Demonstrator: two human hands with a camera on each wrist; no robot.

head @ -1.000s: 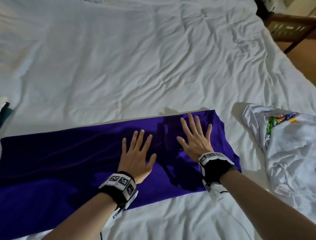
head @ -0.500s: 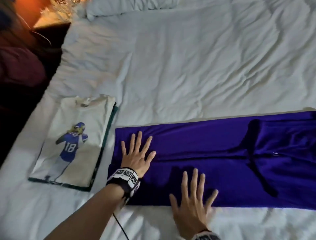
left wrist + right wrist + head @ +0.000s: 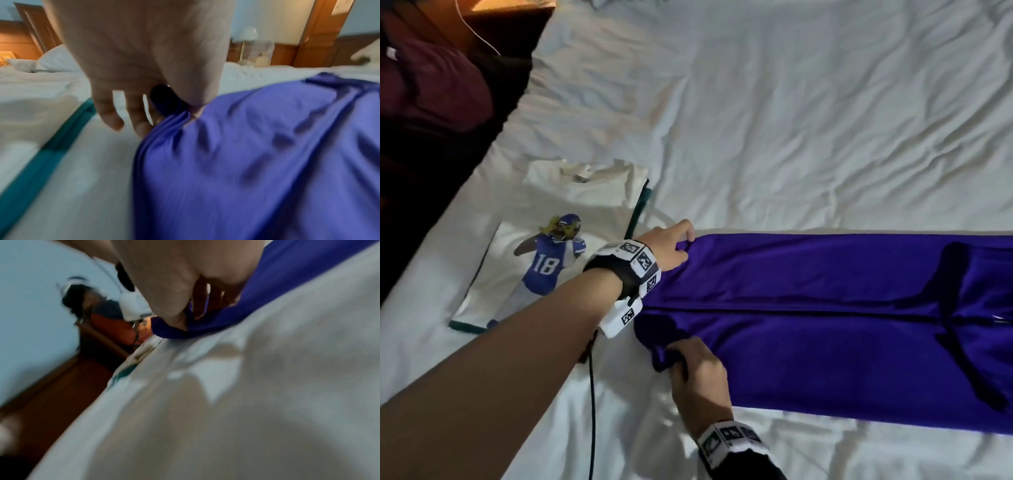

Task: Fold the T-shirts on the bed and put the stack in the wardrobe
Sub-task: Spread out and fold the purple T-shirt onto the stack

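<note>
On bed point(image 3: 756, 102), each grip pinching purple T-shirt point(image 3: 825, 308) corner

Purple T-shirt point(image 3: 825, 325) runs off right edge of my head view; far end unseen. My right hand point(image 3: 700, 380) fingertips buried under gathered corner. Both wrist views motion-blurred. Dark figure point(image 3: 98, 313) in right wrist view too smeared to identify. Green garment point(image 3: 642, 205) under white folded shirt point(image 3: 558, 212) shows only as edge.

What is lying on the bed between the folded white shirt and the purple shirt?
In the head view, only a narrow strip of white bedsheet separates the white shirt from the purple shirt; the left hand reaches over it.
</note>
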